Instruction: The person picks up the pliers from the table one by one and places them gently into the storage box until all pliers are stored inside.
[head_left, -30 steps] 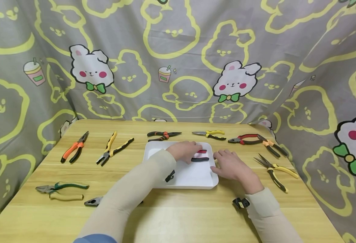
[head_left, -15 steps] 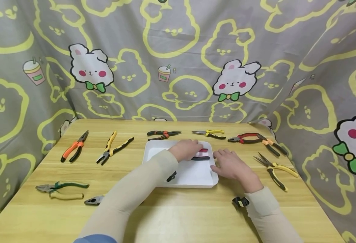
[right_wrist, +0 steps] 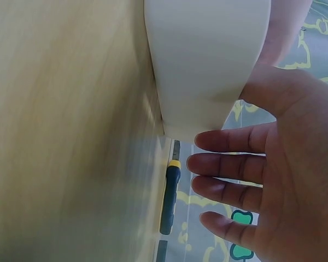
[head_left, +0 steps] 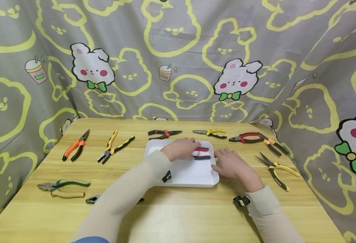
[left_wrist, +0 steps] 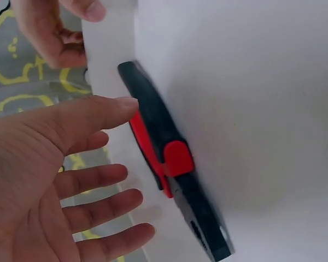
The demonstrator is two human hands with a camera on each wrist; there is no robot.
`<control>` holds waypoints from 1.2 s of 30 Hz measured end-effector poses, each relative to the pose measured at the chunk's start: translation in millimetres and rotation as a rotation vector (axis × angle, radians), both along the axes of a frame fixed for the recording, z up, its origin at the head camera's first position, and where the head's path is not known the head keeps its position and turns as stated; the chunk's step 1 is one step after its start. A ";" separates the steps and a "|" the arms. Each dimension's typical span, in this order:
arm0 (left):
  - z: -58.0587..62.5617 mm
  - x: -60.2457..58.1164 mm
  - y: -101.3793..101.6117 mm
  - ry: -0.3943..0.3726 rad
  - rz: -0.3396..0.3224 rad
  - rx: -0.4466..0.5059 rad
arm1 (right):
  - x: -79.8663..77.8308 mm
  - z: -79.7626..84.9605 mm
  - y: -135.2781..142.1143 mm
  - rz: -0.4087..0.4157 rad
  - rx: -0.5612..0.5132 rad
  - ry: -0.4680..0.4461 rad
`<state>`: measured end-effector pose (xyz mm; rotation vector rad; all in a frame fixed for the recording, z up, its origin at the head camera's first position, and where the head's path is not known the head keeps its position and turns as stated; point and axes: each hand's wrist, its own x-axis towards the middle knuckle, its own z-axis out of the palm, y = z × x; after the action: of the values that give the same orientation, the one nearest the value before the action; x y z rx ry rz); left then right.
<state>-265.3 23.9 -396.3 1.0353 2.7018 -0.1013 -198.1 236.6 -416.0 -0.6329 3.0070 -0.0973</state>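
A pair of pliers [left_wrist: 177,157] with red and black handles lies in the white tray [head_left: 193,181], its handles toward the tray's right side. My left hand [head_left: 181,149] is over the pliers' head in the head view. In the left wrist view its fingers are spread and loose, and the thumb tip is at a handle; whether it touches is unclear. At the tray's right side, my right hand [head_left: 230,164] holds the rim, with the thumb over the edge and the fingers along the outside.
Around the tray on the wooden table [head_left: 178,216] lie several pliers, among them orange-handled pliers [head_left: 78,145], yellow-black pliers [head_left: 112,148], green-handled pliers [head_left: 63,186] and long-nose pliers [head_left: 276,168]. My left forearm partly covers another pair [head_left: 92,199]. A patterned curtain [head_left: 178,84] surrounds the table.
My left hand has shifted slightly left, baring more of the red and black handles. The right hand stays at the tray's rim.
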 end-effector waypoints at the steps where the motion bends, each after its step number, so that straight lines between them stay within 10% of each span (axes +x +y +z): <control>1: 1.7 0.5 -1.2 -0.004 0.003 0.004 | -0.2 0.0 0.1 -0.001 0.001 0.000; 36: 24.6 20.1 -87.1 0.077 -0.025 0.217 | 2.0 2.0 -1.9 0.004 0.033 -0.006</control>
<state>-245.2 -63.2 -371.7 1.1464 2.8176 0.1548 -196.2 234.7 -413.9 -0.6338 2.9947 -0.0499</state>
